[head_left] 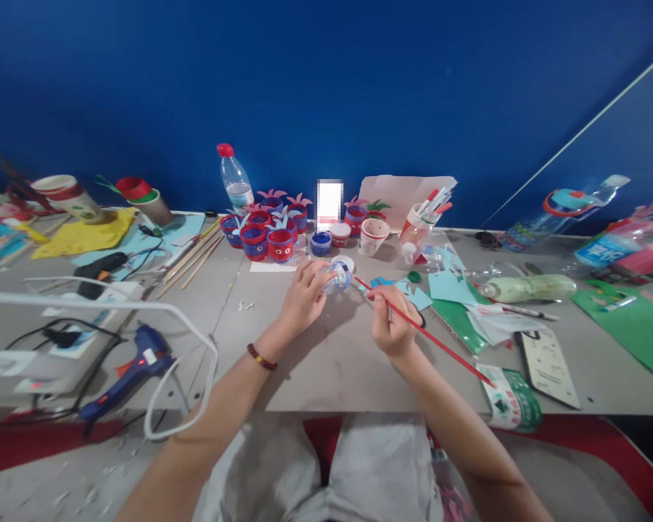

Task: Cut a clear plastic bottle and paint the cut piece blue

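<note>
My left hand (303, 296) is closed around a small clear plastic bottle piece (338, 278) with blue on its rim, held over the middle of the table. In my right hand (394, 320) is a long red paintbrush (449, 349). Its tip reaches toward the plastic piece; whether they touch I cannot tell. Just behind stand an open jar of blue paint (321, 243) and a jar with a white lid (340, 234). A spotted paper cup (374, 238) is beside them. Several painted red and blue cups (281, 246) with leaf-shaped tops are grouped to the left.
A blue glue gun (144, 362), a power strip (87, 337) and a looping white cable (210, 355) lie at left, near wooden sticks (193, 257). A water bottle (235, 181) stands behind. To the right are paper scraps (451, 288), a phone (548, 368) and plastic bottles (530, 288).
</note>
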A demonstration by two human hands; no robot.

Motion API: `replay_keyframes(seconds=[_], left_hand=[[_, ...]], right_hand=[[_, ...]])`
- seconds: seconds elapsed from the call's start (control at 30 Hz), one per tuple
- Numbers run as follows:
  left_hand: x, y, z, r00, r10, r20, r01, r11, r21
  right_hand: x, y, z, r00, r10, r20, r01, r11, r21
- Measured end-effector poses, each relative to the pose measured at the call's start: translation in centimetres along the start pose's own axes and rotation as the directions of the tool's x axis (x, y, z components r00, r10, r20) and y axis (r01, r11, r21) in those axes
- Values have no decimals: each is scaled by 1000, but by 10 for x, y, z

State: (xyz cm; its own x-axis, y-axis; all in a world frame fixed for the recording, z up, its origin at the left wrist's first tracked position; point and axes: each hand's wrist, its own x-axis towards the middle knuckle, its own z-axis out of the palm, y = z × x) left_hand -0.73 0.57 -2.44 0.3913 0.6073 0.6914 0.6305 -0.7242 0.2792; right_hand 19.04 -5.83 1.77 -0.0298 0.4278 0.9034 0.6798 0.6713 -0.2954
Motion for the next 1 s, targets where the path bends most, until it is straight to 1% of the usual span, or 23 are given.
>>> replay_keyframes(seconds=[0.2,0.3,0.47,0.6,0.73,0.8,0.83,0.87,0.93,1.0], left_hand=[[-1,0,1,995,-40,-91,39,999,-9],[0,-1,1,993,-76,-94,74,997,-28],[1,-1,1,986,-130,-102,127,991,-44],[3,1,0,973,-187,-132,173,979,-109],[4,6,-3,965,-240,-102,212,951,-224],[4,7,-2,946,-315,-70,277,904,-325],[4,8,-2,927,-373,-44,329,862,-387],[3,8,0,900,-436,-11,384,805,-452],[3,5,4,838,-541,63,472,664,-580],[3,2,9,796,-594,112,496,534,-685]], right_hand=[[0,-1,1,1000,-5,-7,6,1000,8],[-1,-1,1,1000,-10,-6,10,1000,20],[-5,1,2,999,-22,42,20,999,47],[-5,1,4,996,-36,76,34,999,26],[-2,-1,4,997,-47,64,46,999,24],[-2,-1,3,998,-43,56,42,999,21],[-2,-1,3,998,-42,54,41,999,18],[-2,-1,3,998,-41,55,41,999,14],[-2,-1,3,998,-35,57,35,999,8],[-2,0,3,998,-34,57,34,999,8]])
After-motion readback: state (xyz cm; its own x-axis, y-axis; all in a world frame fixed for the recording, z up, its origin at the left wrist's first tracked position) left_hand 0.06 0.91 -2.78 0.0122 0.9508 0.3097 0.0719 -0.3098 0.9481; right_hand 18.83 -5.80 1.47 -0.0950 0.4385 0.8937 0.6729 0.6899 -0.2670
